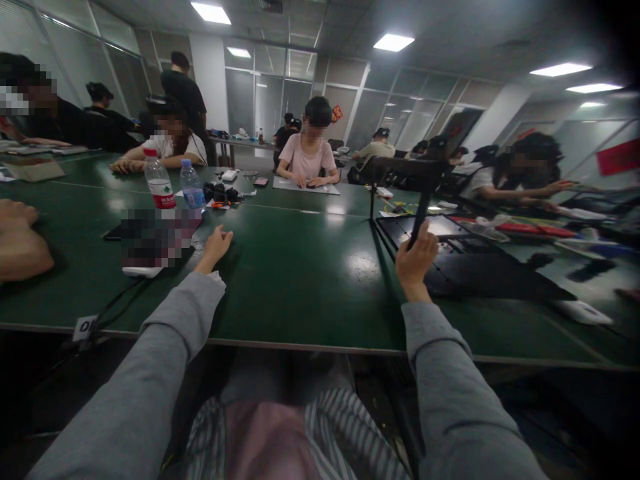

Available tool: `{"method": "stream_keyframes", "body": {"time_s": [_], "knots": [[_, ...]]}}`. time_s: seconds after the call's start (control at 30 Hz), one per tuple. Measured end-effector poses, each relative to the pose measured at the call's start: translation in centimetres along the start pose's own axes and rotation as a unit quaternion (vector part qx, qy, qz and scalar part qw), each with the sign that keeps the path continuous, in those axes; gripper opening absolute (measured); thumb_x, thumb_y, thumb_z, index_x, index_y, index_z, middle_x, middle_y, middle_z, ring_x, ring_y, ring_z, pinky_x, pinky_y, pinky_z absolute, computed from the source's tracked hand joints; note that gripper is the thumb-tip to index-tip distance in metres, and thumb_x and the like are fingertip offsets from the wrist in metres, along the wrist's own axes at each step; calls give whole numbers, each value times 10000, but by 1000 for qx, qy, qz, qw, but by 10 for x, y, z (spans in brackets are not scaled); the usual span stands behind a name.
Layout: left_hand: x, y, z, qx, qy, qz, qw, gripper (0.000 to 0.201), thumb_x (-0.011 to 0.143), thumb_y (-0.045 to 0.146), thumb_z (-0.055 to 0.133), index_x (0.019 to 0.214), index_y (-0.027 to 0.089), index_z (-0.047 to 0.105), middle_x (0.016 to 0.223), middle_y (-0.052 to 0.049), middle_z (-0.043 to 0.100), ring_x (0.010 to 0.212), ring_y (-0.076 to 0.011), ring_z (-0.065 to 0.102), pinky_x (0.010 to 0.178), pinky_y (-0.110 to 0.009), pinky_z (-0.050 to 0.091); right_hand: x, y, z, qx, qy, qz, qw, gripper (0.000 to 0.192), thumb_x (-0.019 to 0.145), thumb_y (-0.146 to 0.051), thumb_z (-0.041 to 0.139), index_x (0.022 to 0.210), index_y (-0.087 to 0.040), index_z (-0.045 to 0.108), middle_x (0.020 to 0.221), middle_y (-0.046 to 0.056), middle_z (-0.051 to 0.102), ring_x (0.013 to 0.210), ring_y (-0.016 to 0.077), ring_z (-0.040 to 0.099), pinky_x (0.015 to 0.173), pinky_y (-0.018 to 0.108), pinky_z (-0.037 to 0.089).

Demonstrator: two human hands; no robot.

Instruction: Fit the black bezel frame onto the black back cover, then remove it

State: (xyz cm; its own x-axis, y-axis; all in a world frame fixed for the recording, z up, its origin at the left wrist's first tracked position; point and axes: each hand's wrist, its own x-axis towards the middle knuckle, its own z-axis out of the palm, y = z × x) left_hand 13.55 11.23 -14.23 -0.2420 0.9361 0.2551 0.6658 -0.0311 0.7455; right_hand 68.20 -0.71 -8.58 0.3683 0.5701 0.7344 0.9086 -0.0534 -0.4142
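Note:
My right hand (417, 257) is closed around an upright black bar (425, 203), part of a black frame with a flat crosspiece (407, 170) on top. What kind of object this frame is I cannot tell. Beside it, black flat panels (495, 270) with small holes lie on the table. My left hand (216, 248) hovers over or rests on the green tabletop, its fingers loosely apart and holding nothing. Left of that hand lies a dark, partly blurred-out flat item (157, 237) with a white piece (143, 271) beneath its near edge.
A red-capped bottle (159, 183) and a blue-capped water bottle (193, 187) stand beyond my left hand, near several small black items (220, 195). Across the green table (300, 280) a person in pink (310, 153) works on a mat. Another person's arm (23, 243) rests at left.

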Motion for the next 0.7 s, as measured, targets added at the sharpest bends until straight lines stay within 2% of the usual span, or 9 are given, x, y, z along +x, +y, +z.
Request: {"method": "stream_keyframes", "body": {"time_s": [0.07, 0.13, 0.27, 0.43, 0.5, 0.57, 0.63, 0.7], "knots": [[1, -2, 2, -1, -1, 5, 1000, 589, 1002, 342, 567, 1526, 81, 500, 1353, -218, 715, 1343, -302, 640, 1138, -400, 439, -1, -11, 6, 7, -27, -34, 999, 660, 992, -250, 391, 1642, -145, 345, 1492, 258, 525, 1464, 421, 442, 1181, 739, 348], [3, -3, 4, -6, 1, 12, 1000, 603, 1018, 354, 554, 1542, 65, 480, 1367, -225, 706, 1346, -300, 636, 1151, -403, 428, -3, -21, 7, 26, -36, -36, 998, 670, 994, -273, 403, 1648, -145, 335, 1502, 261, 511, 1458, 428, 443, 1169, 724, 374], [3, -1, 8, -40, 17, 34, 998, 667, 1027, 398, 563, 1589, 69, 418, 1396, -226, 681, 1298, -286, 661, 1129, -393, 452, -9, -39, 1, 104, -52, 15, 993, 722, 1016, -359, 370, 1697, -167, 228, 1583, 249, 420, 1486, 414, 416, 1158, 647, 435], [-4, 10, 10, -68, 26, 54, 996, 840, 986, 464, 648, 1663, 121, 287, 1511, -242, 579, 1198, -282, 709, 1076, -401, 498, -12, -43, 15, 179, -50, 68, 980, 720, 1039, -429, 281, 1707, -178, 193, 1456, 196, 550, 1341, 302, 577, 1138, 496, 482], [-7, 14, 10, -64, 12, 58, 996, 773, 1013, 444, 603, 1651, 124, 306, 1439, -221, 643, 1160, -276, 726, 1069, -408, 501, -11, -37, 26, 195, -62, 79, 976, 749, 1031, -464, 314, 1700, -147, 202, 1365, 187, 616, 1248, 288, 634, 1088, 457, 514], [-9, 16, 9, -58, -10, 60, 996, 645, 1046, 419, 528, 1601, 122, 386, 1258, -170, 749, 1092, -257, 748, 1048, -394, 511, -10, -29, 36, 187, -75, 85, 976, 758, 1028, -472, 327, 1687, -115, 214, 1265, 179, 670, 1171, 286, 669, 1053, 445, 530], [-9, 16, 8, -55, -22, 60, 996, 553, 1061, 406, 479, 1536, 122, 462, 1067, -122, 797, 968, -237, 767, 982, -366, 537, -9, -22, 45, 161, -80, 87, 980, 738, 1028, -458, 330, 1672, -108, 241, 1223, 178, 693, 1151, 298, 679, 1059, 463, 523], [-8, 13, 6, -52, -6, 52, 997, 504, 1064, 391, 446, 1483, 118, 510, 973, -105, 799, 850, -227, 762, 899, -347, 556, -9, -17, 53, 140, -100, 88, 981, 716, 1006, -450, 401, 1641, -131, 314, 1247, 189, 693, 1184, 326, 669, 1078, 491, 507]]}}
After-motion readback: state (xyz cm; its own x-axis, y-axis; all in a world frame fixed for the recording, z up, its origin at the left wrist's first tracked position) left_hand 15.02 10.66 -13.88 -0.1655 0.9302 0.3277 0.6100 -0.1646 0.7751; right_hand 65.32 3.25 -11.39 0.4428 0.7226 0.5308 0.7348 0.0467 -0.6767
